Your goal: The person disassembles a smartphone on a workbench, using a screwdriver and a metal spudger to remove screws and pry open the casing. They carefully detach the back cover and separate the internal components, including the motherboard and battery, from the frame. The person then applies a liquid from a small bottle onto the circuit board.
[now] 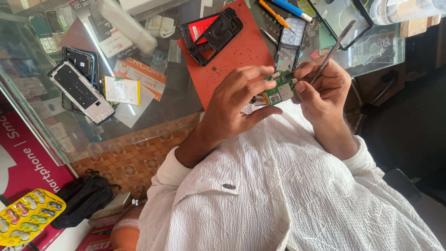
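Left hand [232,104]: pinches the green circuit board [280,90] by its edge.
Right hand [320,86]: grip closed on a thin metal tool [333,50] (tip at board).
Bench [153,104]: glass, red mat [241,51] behind.

The fingers [260,76] hide part of the green circuit board [281,90].

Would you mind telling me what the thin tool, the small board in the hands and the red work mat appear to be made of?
Thin tool in the right hand: probably metal, grey with a dull sheen.
Circuit board, also held by the left hand: green laminate with silvery metal shields, most likely fibreglass.
Red mat: matte and flat, seemingly rubber or silicone; specks dot it.
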